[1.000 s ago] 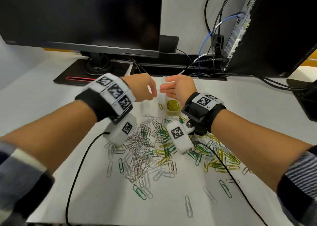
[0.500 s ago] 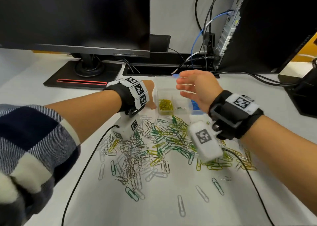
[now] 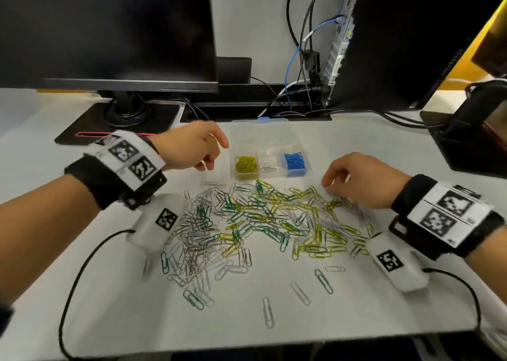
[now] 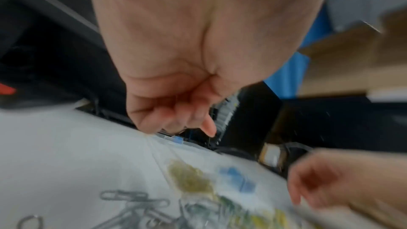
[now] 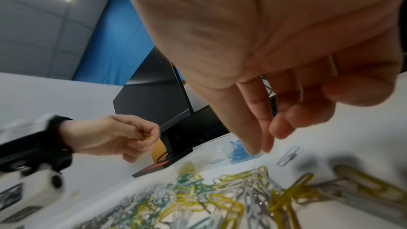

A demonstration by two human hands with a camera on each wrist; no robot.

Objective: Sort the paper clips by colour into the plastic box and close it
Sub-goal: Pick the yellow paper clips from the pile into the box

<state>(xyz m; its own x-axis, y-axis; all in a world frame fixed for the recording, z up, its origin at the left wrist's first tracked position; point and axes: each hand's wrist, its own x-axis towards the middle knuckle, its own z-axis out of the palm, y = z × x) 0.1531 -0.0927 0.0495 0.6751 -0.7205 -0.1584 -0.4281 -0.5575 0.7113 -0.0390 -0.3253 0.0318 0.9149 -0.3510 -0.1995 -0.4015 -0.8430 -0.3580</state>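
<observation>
The clear plastic box point(image 3: 274, 175) stands open at the back of the table, with yellow clips point(image 3: 247, 164) in its left compartment, one silver clip point(image 3: 270, 169) in the middle and blue clips point(image 3: 295, 161) at the right. A mixed pile of silver, green and yellow paper clips point(image 3: 260, 223) lies in front of it. My left hand point(image 3: 214, 157) hovers just left of the box, fingers curled; the right wrist view shows it pinching a yellow clip point(image 5: 147, 139). My right hand point(image 3: 327, 185) reaches down over the pile's right end, fingers extended, holding nothing I can see.
A monitor point(image 3: 109, 31) on a black base point(image 3: 118, 124) stands behind at the left, a computer tower point(image 3: 397, 45) with cables point(image 3: 301, 58) at the right. A black device point(image 3: 466, 141) sits far right. Wrist-camera cables point(image 3: 79, 273) trail across the table. Stray clips point(image 3: 267, 312) lie near the front edge.
Both hands drew back from above the box. The right hand dropped to the pile's right end; the left hand moved to the box's left side. The box compartments came into view.
</observation>
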